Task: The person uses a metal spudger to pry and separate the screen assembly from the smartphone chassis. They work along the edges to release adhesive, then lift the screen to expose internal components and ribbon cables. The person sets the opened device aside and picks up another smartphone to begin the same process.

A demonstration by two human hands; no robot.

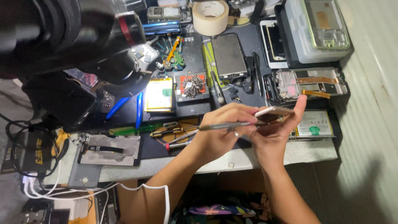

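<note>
Head view: cluttered repair bench [248, 159].
Left hand [222, 132]: fingers closed around a slim metal tool [226, 125].
Right hand [275, 135]: gripping a phone body [273, 112] above the bench's front edge.
Clear plastic tray [317, 47]: holds a green phone frame [326, 23].
Magnetic pad [191, 86]: loose screws heaped at centre.

Screens and labels on the table

A dark bare phone screen [229, 56] lies mid-table; a white-labelled battery [315, 123] sits near the front right edge, a yellow-labelled battery [159, 93] left of centre.
</note>
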